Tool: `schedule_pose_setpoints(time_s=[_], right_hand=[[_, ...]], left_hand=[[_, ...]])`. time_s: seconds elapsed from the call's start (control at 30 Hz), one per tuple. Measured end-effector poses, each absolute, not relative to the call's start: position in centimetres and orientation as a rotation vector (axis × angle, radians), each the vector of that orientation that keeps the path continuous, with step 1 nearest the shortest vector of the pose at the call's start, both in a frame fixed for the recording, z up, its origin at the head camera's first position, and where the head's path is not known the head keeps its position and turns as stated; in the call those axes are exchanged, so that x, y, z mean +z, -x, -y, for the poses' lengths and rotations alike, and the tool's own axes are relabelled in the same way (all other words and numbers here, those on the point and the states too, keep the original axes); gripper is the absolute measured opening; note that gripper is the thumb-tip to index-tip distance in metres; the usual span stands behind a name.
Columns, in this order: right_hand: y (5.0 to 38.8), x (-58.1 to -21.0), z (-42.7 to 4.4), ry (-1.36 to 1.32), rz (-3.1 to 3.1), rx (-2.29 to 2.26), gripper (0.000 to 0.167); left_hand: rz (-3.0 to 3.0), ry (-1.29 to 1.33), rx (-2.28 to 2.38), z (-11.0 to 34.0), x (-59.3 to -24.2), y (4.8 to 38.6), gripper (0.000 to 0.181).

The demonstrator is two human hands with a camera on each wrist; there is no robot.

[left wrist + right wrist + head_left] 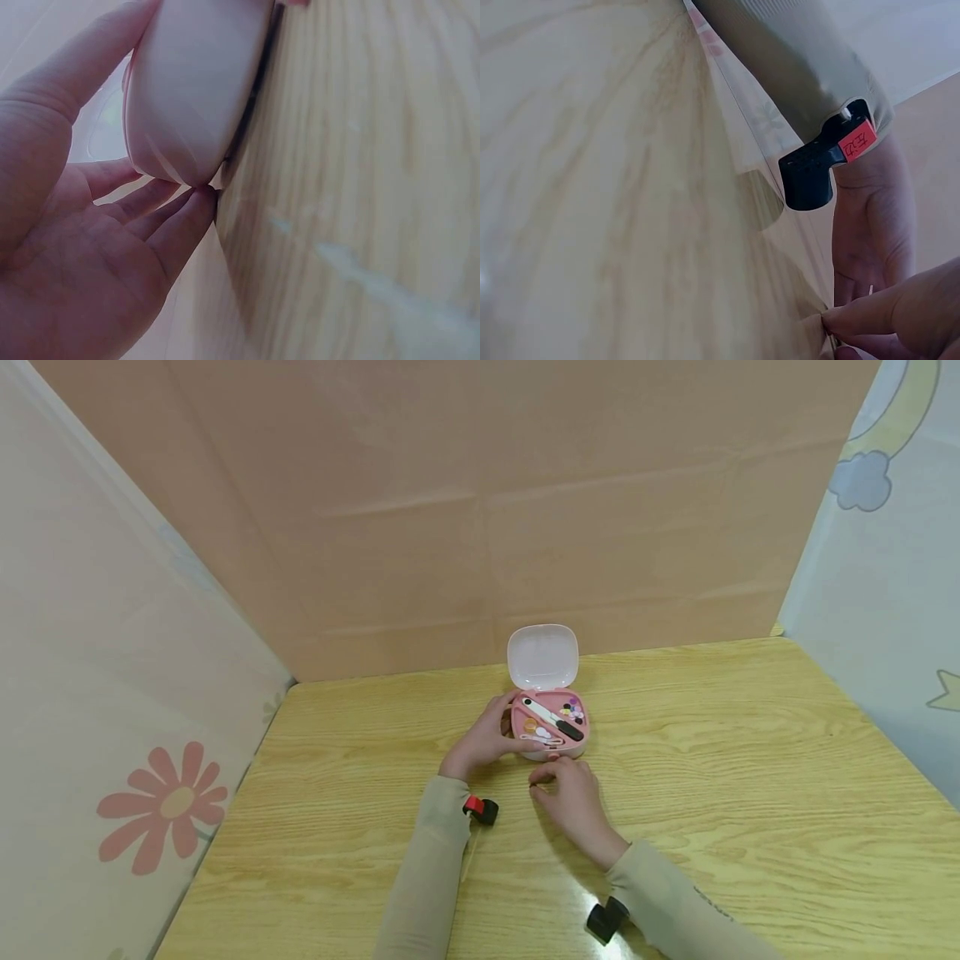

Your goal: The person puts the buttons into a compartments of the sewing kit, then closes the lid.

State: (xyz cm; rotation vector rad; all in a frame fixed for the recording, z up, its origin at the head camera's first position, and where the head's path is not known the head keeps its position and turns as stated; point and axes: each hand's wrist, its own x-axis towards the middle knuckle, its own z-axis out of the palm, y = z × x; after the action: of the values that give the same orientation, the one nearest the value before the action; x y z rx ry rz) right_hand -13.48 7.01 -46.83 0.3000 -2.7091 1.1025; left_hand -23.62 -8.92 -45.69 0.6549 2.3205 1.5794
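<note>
A pink sewing kit box (517,724) stands on the table with its whitish lid (543,657) raised at the back. My left hand (483,742) grips the box from its left side, thumb along the front and fingers behind. In the left wrist view, the left hand (90,225) curls round the box's smooth pale wall (195,82). Inside lie a white and black tool (553,718), colourful buttons (573,710) and small white pieces (542,740). Just in front of the box, my right hand (573,802) pinches something small, thin and dark, mostly hidden by the fingers.
The wooden table (720,760) extends on both sides of the box. A plain tan backdrop (480,527) rises behind it, with patterned sheets at left and right. Black camera mounts (607,920) sit on both wrists.
</note>
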Motion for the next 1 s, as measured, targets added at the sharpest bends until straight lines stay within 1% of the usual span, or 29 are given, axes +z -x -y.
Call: schedule_pose_setpoints(time_s=[0.17,0.5,0.63,0.8,1.0], right_hand=[[13.7,-46.7,-7.1,-0.329,2.706,1.125,0.012],[13.7,-46.6,-7.0,-0.29,2.754,1.124,0.012],[13.7,-46.6,-7.0,-0.285,2.753,1.114,0.014],[13.7,-46.6,-7.1,-0.293,2.76,1.111,0.013],[13.6,-46.5,-7.1,-0.303,2.738,1.128,0.016]], left_hand=[[-2.324,-0.672,1.58,8.9,-45.8,23.7,0.09],[-2.299,-0.655,1.591,8.9,-45.9,23.9,0.093],[-2.274,-0.652,1.591,9.0,-44.7,23.2,0.093],[-2.257,-0.664,1.604,9.0,-42.7,22.0,0.088],[-2.241,-0.674,1.613,8.9,-42.7,22.0,0.089]])
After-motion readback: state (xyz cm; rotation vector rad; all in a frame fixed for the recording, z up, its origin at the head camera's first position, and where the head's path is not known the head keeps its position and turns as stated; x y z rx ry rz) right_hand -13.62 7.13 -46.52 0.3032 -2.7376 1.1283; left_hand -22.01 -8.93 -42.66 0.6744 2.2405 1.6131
